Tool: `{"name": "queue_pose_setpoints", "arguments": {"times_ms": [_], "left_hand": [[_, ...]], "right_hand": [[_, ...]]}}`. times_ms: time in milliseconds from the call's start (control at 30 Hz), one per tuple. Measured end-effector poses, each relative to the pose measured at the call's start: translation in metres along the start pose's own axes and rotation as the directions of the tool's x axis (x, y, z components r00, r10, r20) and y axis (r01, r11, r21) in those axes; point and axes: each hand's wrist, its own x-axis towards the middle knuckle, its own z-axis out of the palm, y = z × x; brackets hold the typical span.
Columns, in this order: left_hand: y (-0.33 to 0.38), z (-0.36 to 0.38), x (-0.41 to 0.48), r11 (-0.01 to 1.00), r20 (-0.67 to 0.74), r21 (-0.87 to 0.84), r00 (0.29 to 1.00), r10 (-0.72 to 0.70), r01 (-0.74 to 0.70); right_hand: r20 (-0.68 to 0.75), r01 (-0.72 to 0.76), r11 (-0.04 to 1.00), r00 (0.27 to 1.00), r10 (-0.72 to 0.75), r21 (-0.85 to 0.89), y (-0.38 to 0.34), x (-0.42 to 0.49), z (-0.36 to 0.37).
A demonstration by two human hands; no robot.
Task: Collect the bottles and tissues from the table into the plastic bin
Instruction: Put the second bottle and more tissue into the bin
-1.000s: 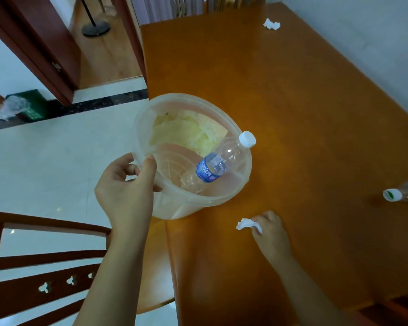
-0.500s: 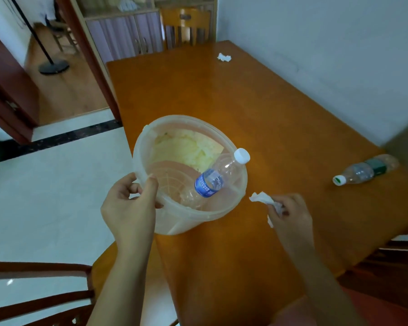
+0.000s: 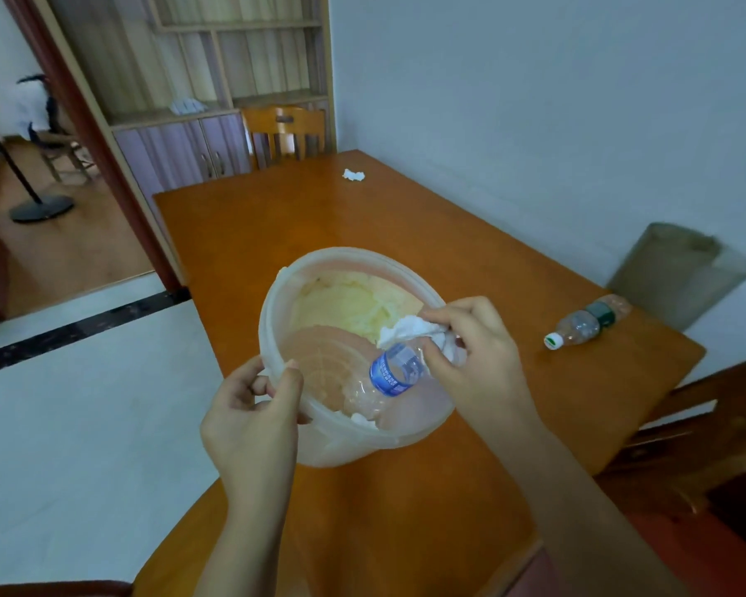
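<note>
Two hands are engaged. The right hand (image 3: 476, 351) pinches a crumpled white tissue (image 3: 405, 329) with curled fingers, directly above the open bin (image 3: 349, 254). The tissue has not been released. The left hand (image 3: 250, 417) grips the near-left rim of the bin, thumb inside and fingers outside. Whether the bin rests on the surface or is held just over its left edge cannot be determined.

Status of contents: one bottle (image 3: 395, 372) with a blue label lies tilted inside the bin, below the held tissue. A pale yellow crumpled mass fills the far side of the bin; its nature is not clear.

Status of task, as judged: roughly half complete. Remaining items:
1. A second bottle (image 3: 584, 323), green label and white cap, lying on its side near the right edge of the surface, well apart from the bin.
2. A second tissue (image 3: 354, 175) at the far end of the surface.

The surface (image 3: 276, 234) is glossy orange-brown wood, set with its right side against a pale wall (image 3: 535, 101). A wooden chair (image 3: 287, 131) stands at the far end, with a shelved cabinet (image 3: 216, 79) behind it. White floor (image 3: 82, 402) lies to the left, and a dark chair (image 3: 685, 445) stands at the near right.
</note>
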Motion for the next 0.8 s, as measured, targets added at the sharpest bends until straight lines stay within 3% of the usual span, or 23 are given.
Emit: {"name": "queue_pose_setpoints", "arguments": {"times_ms": [100, 367, 567, 800], "left_hand": [[0.0, -0.001, -0.011, 1.0, 0.028, -0.026, 1.0, -0.008, 0.009], [-0.002, 0.005, -0.042, 0.995, 0.116, -0.068, 0.991, -0.064, 0.072], [0.006, 0.023, -0.071, 0.995, 0.188, -0.067, 0.981, -0.055, 0.068], [0.026, 0.049, -0.132, 0.986, 0.279, -0.149, 0.96, -0.03, 0.074]], "right_hand": [[0.042, -0.044, 0.998, 0.998, 0.046, -0.052, -0.002, -0.014, -0.004], [-0.06, -0.109, 0.964, 0.993, 0.097, -0.244, 0.002, -0.069, -0.045], [-0.146, -0.197, 0.868, 0.979, 0.145, -0.457, 0.012, -0.114, -0.102], [-0.313, -0.334, 0.772, 0.932, 0.184, -0.54, 0.027, -0.171, -0.175]]}}
